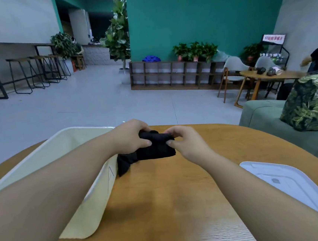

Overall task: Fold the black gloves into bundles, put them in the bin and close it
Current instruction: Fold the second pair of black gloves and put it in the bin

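Note:
Black gloves [153,150] are held just above the round wooden table [171,193], partly rolled into a bundle, with a loose end hanging down at the left beside the bin. My left hand [130,135] grips the bundle's left part from above. My right hand [187,142] pinches its right end between thumb and fingers. The pale yellow bin [95,192] stands open on the left of the table, under my left forearm. Its white lid [288,181] lies flat at the table's right edge.
A green sofa [282,120] with a leaf-print cushion [312,103] stands right of the table. Beyond lie grey floor, a low wooden shelf with plants, bar stools at the left, and another round table with chairs at the far right.

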A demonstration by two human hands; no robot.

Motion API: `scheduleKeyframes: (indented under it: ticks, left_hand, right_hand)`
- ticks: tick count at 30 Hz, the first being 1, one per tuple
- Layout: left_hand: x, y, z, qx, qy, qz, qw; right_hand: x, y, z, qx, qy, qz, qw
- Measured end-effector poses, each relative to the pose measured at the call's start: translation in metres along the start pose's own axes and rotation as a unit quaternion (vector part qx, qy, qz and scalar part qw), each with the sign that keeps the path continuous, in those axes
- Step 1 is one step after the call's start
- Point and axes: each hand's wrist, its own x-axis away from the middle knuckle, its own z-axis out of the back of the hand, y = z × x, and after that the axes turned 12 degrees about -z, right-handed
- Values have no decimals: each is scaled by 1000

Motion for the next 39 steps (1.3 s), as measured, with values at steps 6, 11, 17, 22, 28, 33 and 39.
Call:
scheduleKeyframes:
  ticks: [6,11,17,22,28,33,39]
  left_hand:
    - [38,-13,43,21,52,6,998]
    - [65,-34,74,36,62,43,997]
    - [94,-67,94,61,69,76,993]
    - [110,-97,101,78,76,94,990]
    - [116,-137,103,66,35,128,989]
    - [104,-174,83,26,-49,155,986]
    - [73,-197,55,36,-143,185,972]
  right_hand:
    - [6,-53,-22,-37,-52,-10,998]
    - [0,-82,-49,-80,-82,41,993]
    - [-10,-100,-85,-123,-126,53,983]
    - [-19,-113,-116,-215,-193,15,957]
    - [-42,-125,-151,-107,-237,-4,966]
    - [-62,-128,-178,48,-307,-65,948]
    - [-85,-125,-204,243,-332,-94,907]
